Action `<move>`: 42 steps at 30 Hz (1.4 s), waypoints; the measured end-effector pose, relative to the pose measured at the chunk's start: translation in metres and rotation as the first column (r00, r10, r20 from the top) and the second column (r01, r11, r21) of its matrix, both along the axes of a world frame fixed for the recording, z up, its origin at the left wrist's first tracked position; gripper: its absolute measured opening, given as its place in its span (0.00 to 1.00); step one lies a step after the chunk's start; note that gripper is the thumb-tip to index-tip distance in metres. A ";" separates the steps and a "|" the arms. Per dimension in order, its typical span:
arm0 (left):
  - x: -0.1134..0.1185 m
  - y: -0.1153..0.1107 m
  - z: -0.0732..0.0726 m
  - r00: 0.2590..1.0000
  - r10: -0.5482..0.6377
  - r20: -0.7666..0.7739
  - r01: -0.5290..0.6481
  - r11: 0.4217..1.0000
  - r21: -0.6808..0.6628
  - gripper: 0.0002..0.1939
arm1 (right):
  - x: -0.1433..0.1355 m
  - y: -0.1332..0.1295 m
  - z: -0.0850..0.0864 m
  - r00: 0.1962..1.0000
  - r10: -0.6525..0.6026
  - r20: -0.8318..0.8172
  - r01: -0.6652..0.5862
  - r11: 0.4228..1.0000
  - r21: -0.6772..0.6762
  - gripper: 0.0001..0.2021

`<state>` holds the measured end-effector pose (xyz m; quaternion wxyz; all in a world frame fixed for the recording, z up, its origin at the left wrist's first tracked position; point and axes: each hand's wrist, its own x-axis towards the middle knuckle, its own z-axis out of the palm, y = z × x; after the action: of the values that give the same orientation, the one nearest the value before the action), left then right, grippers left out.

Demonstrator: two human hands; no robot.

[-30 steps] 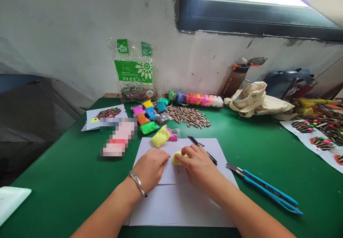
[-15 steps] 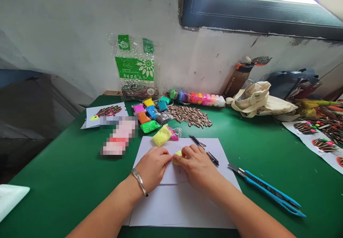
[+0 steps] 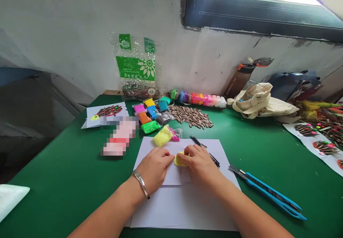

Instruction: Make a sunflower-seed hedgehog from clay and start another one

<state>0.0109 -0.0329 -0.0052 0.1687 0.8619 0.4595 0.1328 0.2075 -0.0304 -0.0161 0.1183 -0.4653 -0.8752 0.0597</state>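
A flattened piece of yellow modelling clay (image 3: 180,160) lies on a white sheet of paper (image 3: 171,181) with thin drawn lines. My right hand (image 3: 200,163) is closed over it, thumb and fingers pressing on its top. From the left, my left hand (image 3: 157,165), wearing a silver bracelet (image 3: 141,183), reaches its thumb and forefinger to the clay's left edge. Its fingers are bunched together, and whether they grip anything is hidden. Just beyond the hands sits an opened packet of yellow clay (image 3: 162,136). Two black pens (image 3: 198,140) lie by my right hand, one partly covered.
A blue utility knife (image 3: 270,193) lies on the green table (image 3: 80,195) at right, blade out. Behind are coloured clay packets (image 3: 152,112), a pile of sunflower seeds (image 3: 190,116), a seed bag (image 3: 138,66), a cloth bag (image 3: 262,102) and a bottle (image 3: 239,77). Finished seed pictures (image 3: 105,115) lie left and right.
My right thumb has shifted slightly on the yellow clay, and more of the clay shows. The whole view has moved a little; other things stay put.
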 end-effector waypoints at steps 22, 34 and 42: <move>-0.001 0.000 -0.002 1.000 -0.010 0.003 0.010 1.000 0.004 0.16 | 0.003 0.004 -0.007 0.999 -0.032 0.020 0.031 0.999 0.027 0.11; -0.002 0.001 -0.002 1.000 -0.008 0.030 0.008 1.000 0.001 0.16 | -0.002 -0.003 -0.001 0.999 -0.013 -0.043 0.013 1.000 -0.002 0.15; -0.002 0.001 -0.002 0.999 -0.002 0.047 0.002 1.000 0.007 0.16 | -0.011 -0.005 0.007 1.000 -0.010 0.025 0.011 0.999 -0.035 0.13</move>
<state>0.0091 -0.0318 -0.0069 0.1763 0.8596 0.4540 0.1544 0.1967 -0.0355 -0.0093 0.0995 -0.4728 -0.8729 0.0687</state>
